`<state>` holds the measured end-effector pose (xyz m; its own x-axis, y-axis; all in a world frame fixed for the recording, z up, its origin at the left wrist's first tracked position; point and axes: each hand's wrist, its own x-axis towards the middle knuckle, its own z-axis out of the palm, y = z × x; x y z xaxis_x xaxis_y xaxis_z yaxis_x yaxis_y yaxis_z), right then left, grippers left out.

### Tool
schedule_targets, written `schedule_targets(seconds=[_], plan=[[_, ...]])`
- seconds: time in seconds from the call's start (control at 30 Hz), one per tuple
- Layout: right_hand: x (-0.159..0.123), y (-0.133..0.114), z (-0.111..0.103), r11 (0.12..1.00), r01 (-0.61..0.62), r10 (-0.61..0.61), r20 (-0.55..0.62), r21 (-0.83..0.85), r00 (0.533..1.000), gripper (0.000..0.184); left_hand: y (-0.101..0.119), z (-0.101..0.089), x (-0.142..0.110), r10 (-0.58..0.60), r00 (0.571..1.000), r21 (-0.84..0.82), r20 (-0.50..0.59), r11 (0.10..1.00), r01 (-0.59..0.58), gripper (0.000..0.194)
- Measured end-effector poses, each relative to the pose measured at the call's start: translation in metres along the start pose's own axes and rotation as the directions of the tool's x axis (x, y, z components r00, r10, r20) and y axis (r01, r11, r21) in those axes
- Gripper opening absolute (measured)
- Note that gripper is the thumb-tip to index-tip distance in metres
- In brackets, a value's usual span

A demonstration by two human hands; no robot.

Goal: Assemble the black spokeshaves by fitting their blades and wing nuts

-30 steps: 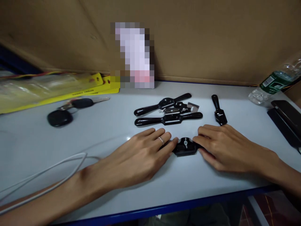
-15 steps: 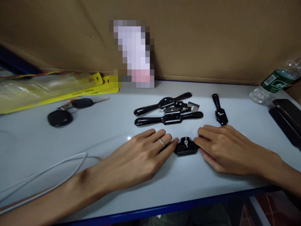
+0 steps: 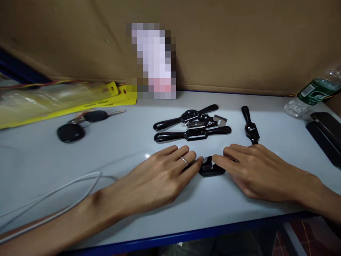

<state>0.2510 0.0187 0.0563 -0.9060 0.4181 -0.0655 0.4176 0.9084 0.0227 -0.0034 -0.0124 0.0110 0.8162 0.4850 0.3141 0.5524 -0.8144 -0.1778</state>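
A black spokeshave (image 3: 210, 171) lies near the front of the table, its handles covered by my hands. My left hand (image 3: 170, 174), with a ring on one finger, is closed around its left handle. My right hand (image 3: 255, 172) grips the other end, with the index finger stretched onto the silver screw on the middle of the body. Just behind are two black spokeshave bodies (image 3: 170, 136), with loose metal blades and clamp parts (image 3: 198, 123) between them. Another spokeshave (image 3: 251, 129) lies beyond my right hand, partly hidden by it.
Car keys (image 3: 70, 132) and yellow-backed plastic packaging (image 3: 80, 95) lie on the left. A white cable (image 3: 90, 176) crosses my left forearm. At the right are a water bottle (image 3: 309, 93) and a dark phone (image 3: 329, 128). Cardboard (image 3: 226, 46) stands along the back.
My right index finger has moved left from the spokeshave's side onto its screw. My left hand keeps its hold, and the other tools lie as before.
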Motion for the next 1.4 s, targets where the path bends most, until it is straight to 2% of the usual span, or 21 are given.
schedule_targets(seconds=[0.13,0.2,0.27,0.4,0.5,0.9,1.0,1.07,1.13,1.23,1.33,1.4], plan=[[-0.001,0.002,0.000,0.997,-0.040,0.043,-0.038,0.059,0.998,0.042,0.000,0.001,0.000,-0.005,1.000,-0.010,0.007,1.000,0.005,0.022],[-0.002,0.002,0.001,0.989,-0.048,0.058,-0.068,0.139,0.996,0.033,-0.001,0.001,-0.001,-0.001,1.000,-0.013,0.004,1.000,0.001,0.023],[0.000,0.001,0.004,0.984,-0.046,0.072,-0.150,0.170,0.986,0.023,-0.001,0.001,-0.001,0.005,1.000,-0.015,0.002,1.000,-0.005,0.024],[0.007,-0.004,0.015,0.996,-0.059,0.081,-0.350,0.072,0.933,0.024,-0.001,0.000,-0.001,0.006,1.000,-0.017,0.012,1.000,-0.006,0.024],[0.014,-0.007,0.022,0.996,-0.071,0.085,-0.412,0.049,0.907,0.026,-0.001,0.001,-0.001,0.005,1.000,-0.021,0.018,1.000,-0.004,0.024],[0.017,-0.002,0.026,0.997,-0.027,0.054,-0.422,0.069,0.905,0.029,0.000,0.002,0.000,0.007,1.000,-0.009,-0.015,1.000,-0.007,0.020],[0.020,-0.006,0.030,0.982,0.002,0.082,-0.436,0.190,0.896,0.033,-0.001,0.004,-0.001,0.003,1.000,-0.018,-0.025,1.000,-0.004,0.019],[0.020,-0.007,0.030,0.944,0.051,0.110,-0.455,0.327,0.884,0.037,-0.001,0.004,-0.002,0.001,1.000,-0.024,-0.021,1.000,-0.001,0.019],[0.019,-0.006,0.027,0.901,0.088,0.142,-0.479,0.425,0.866,0.033,-0.001,0.004,-0.003,0.000,1.000,-0.021,-0.010,1.000,0.000,0.018],[0.017,-0.002,0.022,0.923,0.066,0.147,-0.505,0.379,0.850,0.028,-0.001,0.004,-0.003,0.003,1.000,-0.013,0.008,1.000,-0.003,0.018],[0.014,-0.001,0.019,0.939,0.061,0.122,-0.494,0.338,0.861,0.045,-0.001,0.005,-0.003,-0.001,1.000,-0.019,0.013,1.000,0.001,0.019],[0.013,-0.001,0.019,0.915,0.075,0.146,-0.498,0.397,0.855,0.047,0.000,0.005,-0.003,-0.007,1.000,-0.017,0.013,1.000,0.007,0.019]])
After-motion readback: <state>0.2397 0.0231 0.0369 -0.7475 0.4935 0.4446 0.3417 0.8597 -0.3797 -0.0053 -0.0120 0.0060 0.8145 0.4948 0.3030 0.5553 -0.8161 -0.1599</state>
